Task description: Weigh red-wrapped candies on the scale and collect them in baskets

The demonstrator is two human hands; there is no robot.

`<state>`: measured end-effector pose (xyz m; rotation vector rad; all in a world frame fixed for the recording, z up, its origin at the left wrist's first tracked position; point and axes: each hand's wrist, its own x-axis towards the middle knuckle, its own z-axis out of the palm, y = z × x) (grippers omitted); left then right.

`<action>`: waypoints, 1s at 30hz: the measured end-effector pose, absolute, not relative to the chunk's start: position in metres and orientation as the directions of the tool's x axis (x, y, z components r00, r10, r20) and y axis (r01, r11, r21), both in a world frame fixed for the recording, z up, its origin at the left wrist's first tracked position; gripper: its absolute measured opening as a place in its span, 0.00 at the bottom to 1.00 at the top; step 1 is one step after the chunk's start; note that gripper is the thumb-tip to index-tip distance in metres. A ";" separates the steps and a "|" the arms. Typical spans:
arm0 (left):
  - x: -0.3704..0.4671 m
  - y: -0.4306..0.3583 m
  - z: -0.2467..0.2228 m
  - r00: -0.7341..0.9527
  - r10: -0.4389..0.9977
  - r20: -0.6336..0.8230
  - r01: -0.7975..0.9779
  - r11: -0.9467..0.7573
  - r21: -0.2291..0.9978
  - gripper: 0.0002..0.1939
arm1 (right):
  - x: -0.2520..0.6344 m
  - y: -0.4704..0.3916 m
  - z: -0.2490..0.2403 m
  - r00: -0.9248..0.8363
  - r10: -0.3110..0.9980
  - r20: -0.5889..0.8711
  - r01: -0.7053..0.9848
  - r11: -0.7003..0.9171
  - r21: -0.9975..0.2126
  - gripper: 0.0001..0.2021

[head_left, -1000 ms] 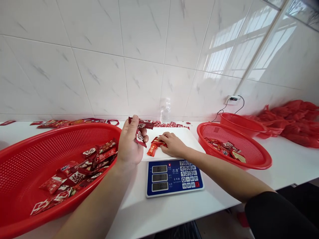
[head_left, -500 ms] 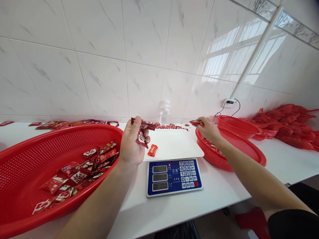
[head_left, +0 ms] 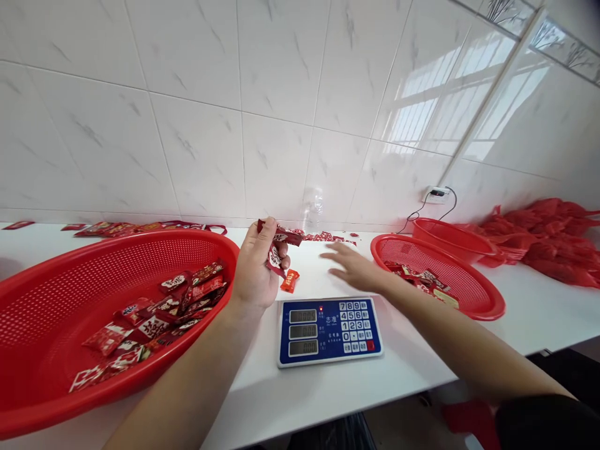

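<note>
The held packets were dark red, marked in white and black. The small packet on the white tray was bright orange-red with pale yellowish lettering. A deep blue panel with a white border carried grey displays, white keys with dark digits, and one red key. The large basket was red, dotted with fine perforations; its packets mixed red, maroon, brown and white. The smaller basket was red and perforated too. Heaped bags were translucent red. White wall tiles showed grey veining above a white bench. The sleeve was black.
</note>
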<state>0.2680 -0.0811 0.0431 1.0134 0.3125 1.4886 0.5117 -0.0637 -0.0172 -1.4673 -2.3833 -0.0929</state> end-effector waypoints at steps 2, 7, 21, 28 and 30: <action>0.268 -0.081 0.043 0.129 0.903 0.409 -0.666 -0.227 0.710 0.14 | 0.472 -0.060 -0.018 -0.622 0.739 0.259 0.738 0.664 -0.123 0.19; 0.267 -0.082 0.043 0.134 0.897 0.421 -0.663 -0.235 0.711 0.13 | 0.436 -0.046 -0.026 -0.690 0.681 0.247 0.644 0.732 -0.220 0.16; 0.272 -0.080 0.037 0.185 0.900 0.395 -0.653 -0.188 0.734 0.14 | 0.536 -0.093 -0.019 -0.249 0.889 0.385 0.851 0.391 -0.352 0.15; 0.277 -0.083 0.035 0.208 0.891 0.404 -0.609 -0.205 0.766 0.13 | 0.469 -0.076 -0.039 -0.503 0.796 0.337 0.735 0.599 -0.318 0.14; 0.278 -0.083 0.035 0.219 0.890 0.401 -0.587 -0.208 0.782 0.13 | 0.469 -0.071 -0.041 -0.495 0.775 0.393 0.732 0.616 -0.292 0.11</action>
